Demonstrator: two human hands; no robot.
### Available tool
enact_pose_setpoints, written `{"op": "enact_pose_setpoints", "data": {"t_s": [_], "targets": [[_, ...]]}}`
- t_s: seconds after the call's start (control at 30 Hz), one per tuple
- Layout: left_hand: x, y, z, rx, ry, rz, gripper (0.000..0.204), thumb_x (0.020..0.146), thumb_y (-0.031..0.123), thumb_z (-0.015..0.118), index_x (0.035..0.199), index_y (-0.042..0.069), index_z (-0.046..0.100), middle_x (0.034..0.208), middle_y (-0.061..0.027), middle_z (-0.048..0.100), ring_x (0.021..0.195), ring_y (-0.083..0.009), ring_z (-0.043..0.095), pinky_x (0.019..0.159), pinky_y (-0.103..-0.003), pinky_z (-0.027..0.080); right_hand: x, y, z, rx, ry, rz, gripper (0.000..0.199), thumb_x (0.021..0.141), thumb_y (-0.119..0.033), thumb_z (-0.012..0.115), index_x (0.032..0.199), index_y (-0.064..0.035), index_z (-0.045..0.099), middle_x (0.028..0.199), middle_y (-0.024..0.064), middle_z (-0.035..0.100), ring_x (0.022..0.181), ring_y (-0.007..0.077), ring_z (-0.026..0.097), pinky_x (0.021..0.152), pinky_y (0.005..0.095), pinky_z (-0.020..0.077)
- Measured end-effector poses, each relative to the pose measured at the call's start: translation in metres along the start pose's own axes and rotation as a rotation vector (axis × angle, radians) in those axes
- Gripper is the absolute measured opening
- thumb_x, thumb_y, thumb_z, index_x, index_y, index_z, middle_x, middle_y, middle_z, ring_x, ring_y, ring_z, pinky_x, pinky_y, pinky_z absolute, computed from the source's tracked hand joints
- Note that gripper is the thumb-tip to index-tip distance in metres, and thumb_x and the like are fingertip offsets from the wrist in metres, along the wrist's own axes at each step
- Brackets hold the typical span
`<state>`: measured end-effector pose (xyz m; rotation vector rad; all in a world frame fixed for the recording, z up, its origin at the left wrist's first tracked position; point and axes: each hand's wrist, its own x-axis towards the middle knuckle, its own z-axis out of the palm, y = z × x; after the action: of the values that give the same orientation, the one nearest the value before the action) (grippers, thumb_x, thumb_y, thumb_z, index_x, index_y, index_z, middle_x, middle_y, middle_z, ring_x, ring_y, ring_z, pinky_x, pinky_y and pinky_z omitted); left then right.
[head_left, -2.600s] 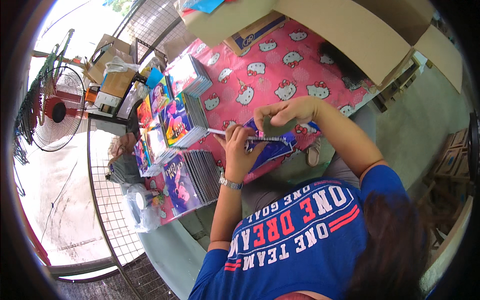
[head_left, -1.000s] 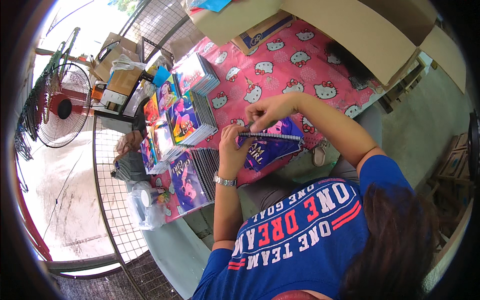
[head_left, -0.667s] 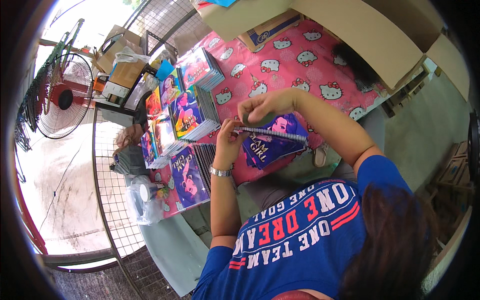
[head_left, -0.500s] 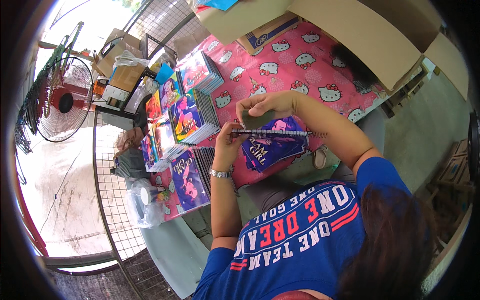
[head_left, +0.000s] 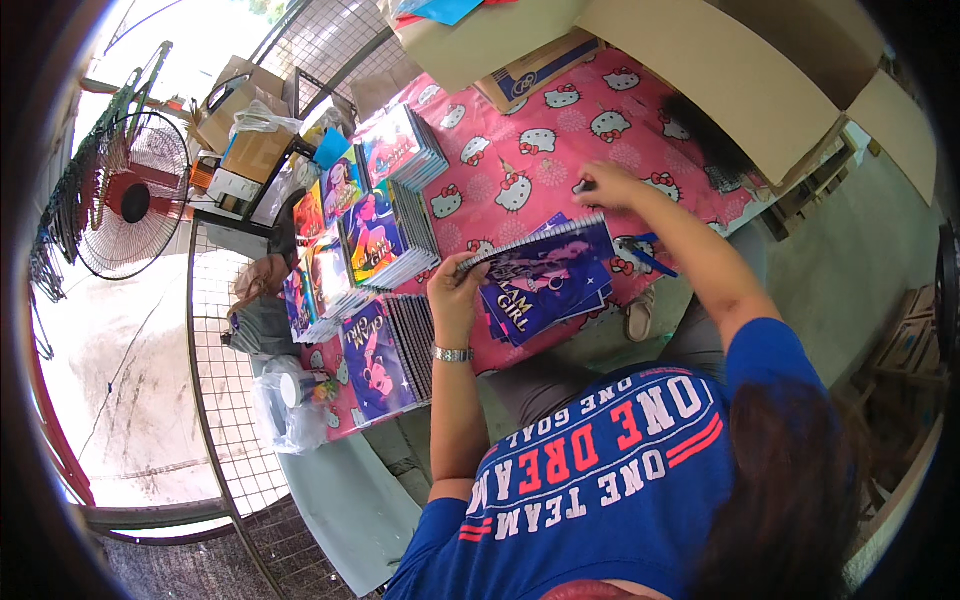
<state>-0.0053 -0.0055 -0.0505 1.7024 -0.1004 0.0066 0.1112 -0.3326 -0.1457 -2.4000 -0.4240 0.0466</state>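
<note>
1. Under both of our hands we see the table (head_left: pixel 560 150), spread with a pink cloth printed with white cartoon cats.
2. Beyond our right hand, at the far edge of the cloth, stand large cardboard boxes (head_left: pixel 740 70).
3. To the left of our left hand lie stacks of notebooks (head_left: pixel 385 230) with bright picture covers, several piles side by side, the nearest one just beside our wrist.
4. Well off to the left, past the notebook stacks and a wire fence, a standing fan (head_left: pixel 130 200) faces the floor area.
5. Between our two hands lies the purple spiral notebook (head_left: pixel 545 280), atop a few like it on the cloth, its wire spine turned away from us.
6. Our left hand (head_left: pixel 455 300) grips the left end of the purple spiral notebook, fingers curled over the spine edge, a metal watch (head_left: pixel 452 354) on the wrist.
7. Our right hand (head_left: pixel 605 187) reaches out past the notebook onto the cloth, fingers bent down around something small and dark; what it is we cannot tell, nor whether the fingers have closed on it.
8. Just right of the notebook, beneath our right forearm, lies a blue pen-like thing (head_left: pixel 648 258).
</note>
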Motion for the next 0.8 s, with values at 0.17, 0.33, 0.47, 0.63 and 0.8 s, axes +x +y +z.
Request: {"op": "enact_pose_setpoints", "data": {"t_s": [0.17,0.33,0.47,0.63,0.8], "targets": [[-0.011,-0.007,0.002,-0.067,0.126,-0.026,0.021,0.09,0.001,0.067,0.11,-0.004,0.066,0.088,-0.005,0.067,0.073,-0.013,0.065,0.066,-0.028,0.057,-0.119,0.0,0.022,-0.33,0.372,0.082,0.062,0.083,-0.042,0.07,0.132,-0.0073,0.053,0.141,0.0146,0.049,0.133,0.0344,0.043,0.109,0.0479,0.0345],[-0.006,-0.004,0.01,-0.128,0.149,0.028,0.024,0.09,0.001,0.067,0.114,-0.003,0.066,0.093,-0.0058,0.069,0.073,-0.0086,0.063,0.063,-0.022,0.055,-0.182,-0.016,0.044,-0.493,0.262,0.071,0.061,0.083,-0.036,0.071,0.132,-0.0058,0.053,0.127,0.0127,0.055,0.121,0.0335,0.049,0.104,0.048,0.0378],[-0.009,-0.003,0.017,-0.05,0.213,0.118,0.025,0.09,0.0,0.067,0.115,-0.001,0.067,0.095,-0.0047,0.069,0.069,-0.0064,0.061,0.061,-0.023,0.055,-0.162,-0.036,0.039,-0.13,0.396,0.064,0.054,0.083,-0.029,0.072,0.13,-0.0065,0.056,0.115,0.0132,0.057,0.112,0.033,0.051,0.098,0.0451,0.0398],[-0.017,-0.011,0.02,-0.099,0.261,0.105,0.014,0.09,0.001,0.067,0.105,-0.001,0.067,0.089,-0.0038,0.068,0.069,-0.006,0.06,0.059,-0.021,0.054,-0.145,-0.134,0.019,0.203,0.444,-0.201,0.051,0.08,-0.025,0.075,0.126,-0.006,0.059,0.113,0.0131,0.057,0.11,0.0328,0.051,0.097,0.0429,0.0405],[-0.019,-0.01,0.023,-0.046,0.262,0.132,0.009,0.091,-0.001,0.065,0.1,-0.001,0.064,0.081,-0.0026,0.066,0.069,-0.0065,0.062,0.061,-0.022,0.054,-0.115,-0.192,0.02,0.262,0.379,-0.378,0.051,0.077,-0.027,0.076,0.121,-0.0047,0.062,0.112,0.012,0.057,0.107,0.0311,0.052,0.094,0.044,0.04]]}}
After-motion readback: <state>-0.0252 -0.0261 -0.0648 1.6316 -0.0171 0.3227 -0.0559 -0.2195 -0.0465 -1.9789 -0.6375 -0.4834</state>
